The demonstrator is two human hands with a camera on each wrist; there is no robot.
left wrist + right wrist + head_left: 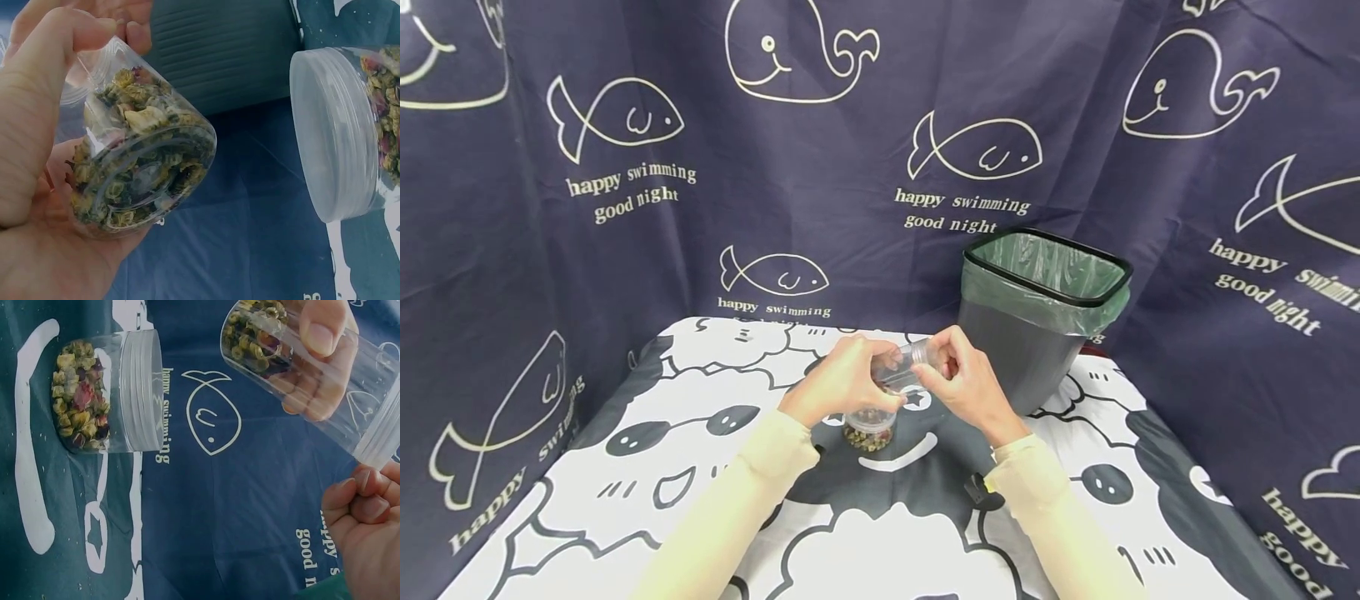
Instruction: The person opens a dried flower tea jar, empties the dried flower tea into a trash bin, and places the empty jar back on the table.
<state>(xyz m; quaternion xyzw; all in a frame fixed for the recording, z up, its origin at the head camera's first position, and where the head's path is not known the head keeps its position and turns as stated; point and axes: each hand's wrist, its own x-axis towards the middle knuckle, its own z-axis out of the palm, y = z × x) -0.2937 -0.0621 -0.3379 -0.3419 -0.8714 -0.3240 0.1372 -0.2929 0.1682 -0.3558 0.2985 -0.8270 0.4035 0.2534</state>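
Note:
My left hand [853, 379] grips a clear plastic jar [250, 344] round its side, lifted and tilted. Dried flower buds lie gathered at its base end; the rest of it looks clear. At the other end, the curled fingers of my right hand [966, 379] pinch the edge of the clear ribbed lid [380, 428]. A second clear jar [868, 429], with yellowish and pink dried buds [81, 397] inside and a lid [331, 134] on top, stands upright below my hands. In the head view my left hand partly hides both jars.
A dark grey bin [1022, 358] with a green liner [1000, 283] stands behind my right hand. Near my right wrist lies a small black item [979, 490]. A cartoon-print cloth [700, 467] covers the table, and dark blue printed curtains [820, 183] surround it.

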